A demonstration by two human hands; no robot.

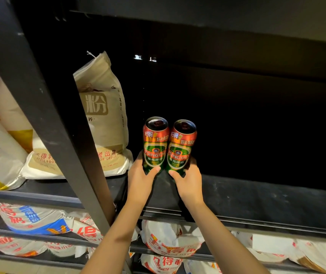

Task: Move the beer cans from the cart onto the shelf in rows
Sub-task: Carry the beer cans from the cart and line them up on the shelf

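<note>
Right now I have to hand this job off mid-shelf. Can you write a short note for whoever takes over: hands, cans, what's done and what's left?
Left hand: grips the left can near its base.
Right hand: grips the right can near its base.
Both cans stand upright, side by side and touching, on the dark shelf, just right of the flour sacks.
Done: these two cans are on the shelf, the only ones visible there.
Left: let go of both, then bring more cans and extend the row. The cart is out of view, so the number remaining cannot be told.
</note>
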